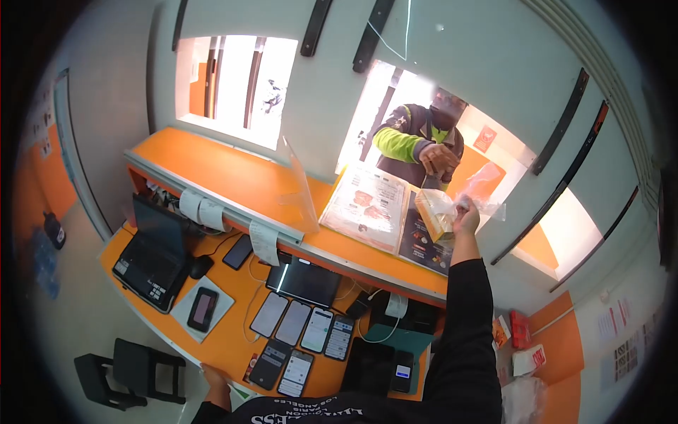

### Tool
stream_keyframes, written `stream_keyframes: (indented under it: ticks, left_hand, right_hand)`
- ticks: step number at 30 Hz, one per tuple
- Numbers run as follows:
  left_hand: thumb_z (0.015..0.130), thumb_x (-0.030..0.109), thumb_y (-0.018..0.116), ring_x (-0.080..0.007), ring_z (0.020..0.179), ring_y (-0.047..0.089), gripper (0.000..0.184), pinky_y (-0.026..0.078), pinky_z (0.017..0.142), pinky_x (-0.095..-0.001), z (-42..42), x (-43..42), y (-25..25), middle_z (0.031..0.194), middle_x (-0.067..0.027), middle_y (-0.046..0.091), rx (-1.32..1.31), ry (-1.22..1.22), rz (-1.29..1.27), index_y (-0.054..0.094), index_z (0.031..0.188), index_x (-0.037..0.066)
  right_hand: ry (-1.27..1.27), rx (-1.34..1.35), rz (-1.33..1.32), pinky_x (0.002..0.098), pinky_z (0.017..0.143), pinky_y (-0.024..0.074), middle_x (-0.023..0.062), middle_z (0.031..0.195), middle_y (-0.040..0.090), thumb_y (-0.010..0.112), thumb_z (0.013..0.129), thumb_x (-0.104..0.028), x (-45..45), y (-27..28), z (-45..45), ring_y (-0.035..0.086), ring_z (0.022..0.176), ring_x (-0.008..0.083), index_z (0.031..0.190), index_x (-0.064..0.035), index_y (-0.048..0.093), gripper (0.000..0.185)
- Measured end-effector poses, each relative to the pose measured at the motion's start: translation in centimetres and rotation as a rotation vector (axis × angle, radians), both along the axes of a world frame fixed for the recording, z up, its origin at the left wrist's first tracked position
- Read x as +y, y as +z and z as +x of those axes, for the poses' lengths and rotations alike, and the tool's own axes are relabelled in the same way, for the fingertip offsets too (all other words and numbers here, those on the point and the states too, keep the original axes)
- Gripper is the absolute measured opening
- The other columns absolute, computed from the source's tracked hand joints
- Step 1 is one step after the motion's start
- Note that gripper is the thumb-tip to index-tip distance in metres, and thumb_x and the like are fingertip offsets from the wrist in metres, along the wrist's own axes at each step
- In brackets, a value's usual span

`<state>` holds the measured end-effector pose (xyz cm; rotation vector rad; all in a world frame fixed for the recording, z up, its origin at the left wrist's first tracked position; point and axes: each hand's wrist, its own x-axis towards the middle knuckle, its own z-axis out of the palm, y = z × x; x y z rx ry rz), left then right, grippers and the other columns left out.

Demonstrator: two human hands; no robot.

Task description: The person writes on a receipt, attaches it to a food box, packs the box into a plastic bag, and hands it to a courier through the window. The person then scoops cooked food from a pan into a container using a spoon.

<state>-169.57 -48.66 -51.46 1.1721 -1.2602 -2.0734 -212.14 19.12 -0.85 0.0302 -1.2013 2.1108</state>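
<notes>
While the left hand (215,387) lies at the curved edge of the smooth orange desk (173,336), lower left in the frame, whether it is clenched or released cannot be told. Above it, an angular black laptop (157,247) stands open, beside a rounded mouse (201,266); a dark phone (203,309) lies on a pale square pad (185,311). Flat, glassy rectangular phones (318,328) cluster at lower centre, below curling paper slips (264,242). Right of centre, a glossy printed sheet (364,205) covers part of the raised counter (233,169). Beyond it, a person (412,141) in a dark vest and lime sleeves reaches through the opening. At right, the right hand (466,218) grasps crinkled, see-through plastic (482,185), just beside a yellow box (431,218) on the counter.
</notes>
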Motion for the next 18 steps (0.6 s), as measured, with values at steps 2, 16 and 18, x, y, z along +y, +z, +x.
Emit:
stream_keyframes:
  ticks: [2, 16, 18]
  left_hand:
    - [0.106, 0.055, 0.030, -0.0413, 0.109, 0.065, 0.075, 0.051, 0.092, -0.0463, -1.2, 1.3, -0.4, 0.123, -0.0291, 0.064, -0.154, 0.142, 0.028, 0.055, 0.130, -0.012]
    - [0.105, 0.058, 0.037, -0.0285, 0.130, 0.051, 0.066, 0.045, 0.105, -0.0440, 4.2, -3.1, 2.1, 0.147, -0.0113, 0.049, 0.073, -0.440, -0.007, 0.037, 0.151, 0.010]
    - [0.099, 0.070, 0.036, -0.0347, 0.127, 0.055, 0.080, 0.046, 0.097, -0.0502, 6.3, -4.1, 3.5, 0.151, -0.0140, 0.044, -0.339, -0.317, 0.047, 0.032, 0.155, 0.013]
  right_hand:
    - [-0.048, -0.045, -0.052, 0.0294, 0.075, 0.0499, 0.0060, 0.100, 0.067, 0.060, 0.096, -0.014, -0.3, -0.8, -1.0, 0.061, 0.085, 0.0165, 0.112, -0.0033, 0.066, 0.020]
    - [0.075, 0.088, 0.248, 0.0385, 0.090, 0.0572, 0.0106, 0.101, 0.060, 0.050, 0.077, 0.005, 5.2, -5.1, -4.6, 0.064, 0.092, 0.0241, 0.093, -0.0004, 0.055, 0.017]
    - [0.064, -0.045, 0.331, 0.0366, 0.094, 0.0571, 0.0138, 0.102, 0.061, 0.049, 0.079, 0.009, 3.6, -3.4, -2.0, 0.068, 0.092, 0.0261, 0.101, 0.0023, 0.049, 0.024]
